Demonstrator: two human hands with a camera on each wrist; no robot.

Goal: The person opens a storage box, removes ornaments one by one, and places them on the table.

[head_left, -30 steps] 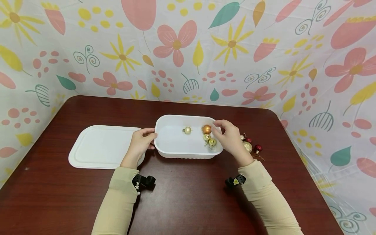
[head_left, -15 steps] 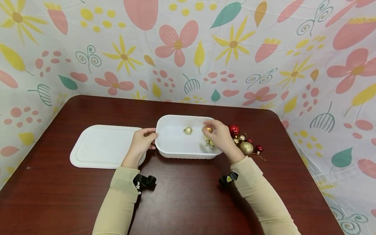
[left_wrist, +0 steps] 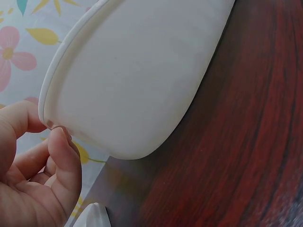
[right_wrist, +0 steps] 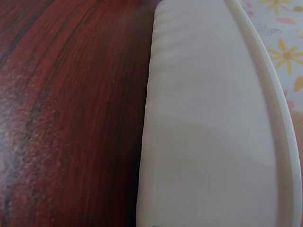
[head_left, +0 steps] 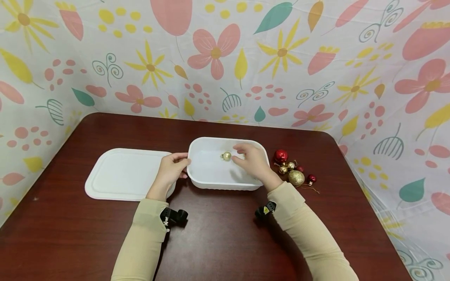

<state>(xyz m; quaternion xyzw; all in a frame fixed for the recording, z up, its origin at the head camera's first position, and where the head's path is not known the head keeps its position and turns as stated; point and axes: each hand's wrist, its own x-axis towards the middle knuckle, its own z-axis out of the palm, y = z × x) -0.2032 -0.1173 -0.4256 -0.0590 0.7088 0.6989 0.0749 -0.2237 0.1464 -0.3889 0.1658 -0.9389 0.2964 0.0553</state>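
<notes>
Head view records the main change: the right hand (head_left: 251,160) has moved leftward, from the right end of the white box (head_left: 225,184) to a position over its middle. The pale gold bauble (head_left: 227,156) lies on the box floor just left of its thumb and fingertips, apparently not touched. The orange bauble and the two yellow-gold baubles, visible one second earlier at the right end, are now screened by that hand; whether any has shifted cannot be determined. Movement away from the right end also exposes the loose group on the table (head_left: 211,242), including the red bauble (head_left: 281,156) and the glittery gold bauble (head_left: 296,178). In this report's judgement, the shift indicates attention to the box's contents rather than to the group outside.

Position of hands: the right hand's thumb and fingers stand apart, with no object visible between them. The left hand (head_left: 168,171) is unchanged, pinching the box at its left end; the left wrist view confirms thumb and finger at the rim, which is judged to steady the box. The white lid (head_left: 123,173) lies flat to the left, partly beneath the left hand. The right wrist view shows box wall and tabletop only, adding nothing on the right hand's fingers.
</notes>
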